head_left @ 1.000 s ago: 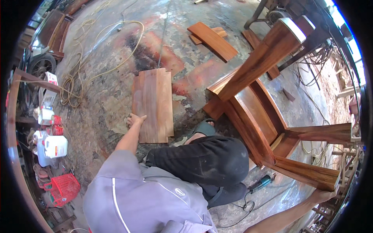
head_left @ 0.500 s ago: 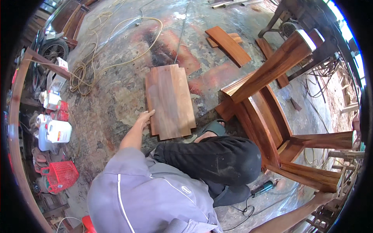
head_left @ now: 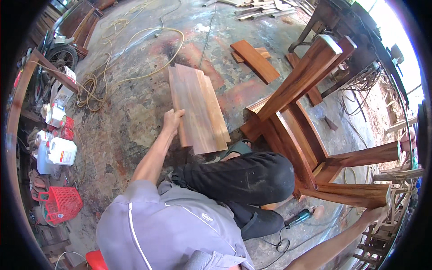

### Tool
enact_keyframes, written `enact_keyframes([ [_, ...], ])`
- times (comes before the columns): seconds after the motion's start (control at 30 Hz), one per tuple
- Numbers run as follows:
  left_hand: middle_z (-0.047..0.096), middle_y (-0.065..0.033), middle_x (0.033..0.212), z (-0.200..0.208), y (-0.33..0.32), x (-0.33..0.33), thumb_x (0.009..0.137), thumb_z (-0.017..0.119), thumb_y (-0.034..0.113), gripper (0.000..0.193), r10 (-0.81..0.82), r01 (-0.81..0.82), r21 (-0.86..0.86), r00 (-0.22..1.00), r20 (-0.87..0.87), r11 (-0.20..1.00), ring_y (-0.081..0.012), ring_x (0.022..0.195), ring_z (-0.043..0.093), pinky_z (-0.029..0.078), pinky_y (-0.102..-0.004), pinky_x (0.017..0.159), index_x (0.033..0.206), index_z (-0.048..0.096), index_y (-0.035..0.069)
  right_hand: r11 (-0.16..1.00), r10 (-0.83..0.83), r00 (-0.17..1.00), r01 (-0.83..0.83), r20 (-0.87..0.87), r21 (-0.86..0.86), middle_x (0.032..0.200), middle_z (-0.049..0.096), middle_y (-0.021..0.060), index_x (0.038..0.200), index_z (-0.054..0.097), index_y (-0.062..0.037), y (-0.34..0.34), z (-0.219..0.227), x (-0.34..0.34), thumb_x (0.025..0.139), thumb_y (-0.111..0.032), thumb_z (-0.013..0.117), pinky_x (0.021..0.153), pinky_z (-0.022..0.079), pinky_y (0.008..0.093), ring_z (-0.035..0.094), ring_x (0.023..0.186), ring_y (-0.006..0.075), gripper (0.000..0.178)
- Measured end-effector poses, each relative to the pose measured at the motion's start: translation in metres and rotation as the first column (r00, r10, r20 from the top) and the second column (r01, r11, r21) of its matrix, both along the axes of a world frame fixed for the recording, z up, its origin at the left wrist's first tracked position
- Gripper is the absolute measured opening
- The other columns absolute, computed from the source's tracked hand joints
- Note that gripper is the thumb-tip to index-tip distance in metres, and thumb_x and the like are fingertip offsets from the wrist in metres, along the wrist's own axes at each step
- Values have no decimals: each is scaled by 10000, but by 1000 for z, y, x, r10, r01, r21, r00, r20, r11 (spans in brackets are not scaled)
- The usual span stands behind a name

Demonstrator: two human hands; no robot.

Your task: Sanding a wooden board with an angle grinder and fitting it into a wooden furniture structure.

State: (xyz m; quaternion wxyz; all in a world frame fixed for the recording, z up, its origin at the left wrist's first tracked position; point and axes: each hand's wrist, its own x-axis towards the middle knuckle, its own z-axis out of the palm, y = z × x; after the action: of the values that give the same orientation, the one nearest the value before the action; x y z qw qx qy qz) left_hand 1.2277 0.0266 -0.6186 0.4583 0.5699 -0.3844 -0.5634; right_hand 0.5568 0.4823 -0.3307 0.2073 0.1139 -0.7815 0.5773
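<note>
My left hand (head_left: 173,121) is closed on the left edge of a stepped wooden panel (head_left: 200,110), which looks made of several boards side by side. The panel is tilted, its left edge raised off the concrete floor. Far to the right, my right hand (head_left: 376,213) is closed around the end of a leg of a reddish-brown wooden furniture frame (head_left: 294,148); its fingers are partly hidden. The frame rests on the floor with its thick legs pointing up and to the right. My bent knee in black trousers (head_left: 243,177) lies between the panel and the frame.
A green power tool (head_left: 298,218) with a cord lies beside my knee. Loose boards (head_left: 255,61) lie beyond the frame. On the left stand white jugs (head_left: 62,151), red cans (head_left: 67,128) and a red basket (head_left: 64,204). A yellow hose (head_left: 92,92) coils across the floor.
My left hand has moved up along the panel's edge and gripped it, lifting that side and turning the panel. My right hand stays at the frame's leg; the view has shifted slightly.
</note>
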Motion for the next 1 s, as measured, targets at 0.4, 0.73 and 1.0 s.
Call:
enact_keyframes([
  [0.4,718,-63,1066,223,-16,14,899,710,193,342,-261,70,-584,932,-251,809,-156,916,686,547,-315,819,1179,679,-1,831,-472,693,557,-545,-11,1146,704,206,1119,712,21,-52,27,109,972,-288,622,960,507,416,665,1074,342,354],
  [0.73,658,-124,1264,385,-30,-151,914,673,216,516,-812,483,-861,560,165,158,-198,1157,632,496,-341,995,1339,573,-59,694,717,691,-720,-95,3,1402,551,169,1433,429,36,-181,84,264,911,-681,595,1088,425,432,536,1279,284,902],
  [1.0,659,-113,1285,407,21,-337,1030,586,137,319,-588,304,-950,755,288,-76,-187,1173,636,506,-320,1002,1329,568,28,582,440,836,-544,-329,-604,1288,616,119,1327,565,-37,-132,76,287,928,-349,742,973,544,431,619,1158,280,537],
])
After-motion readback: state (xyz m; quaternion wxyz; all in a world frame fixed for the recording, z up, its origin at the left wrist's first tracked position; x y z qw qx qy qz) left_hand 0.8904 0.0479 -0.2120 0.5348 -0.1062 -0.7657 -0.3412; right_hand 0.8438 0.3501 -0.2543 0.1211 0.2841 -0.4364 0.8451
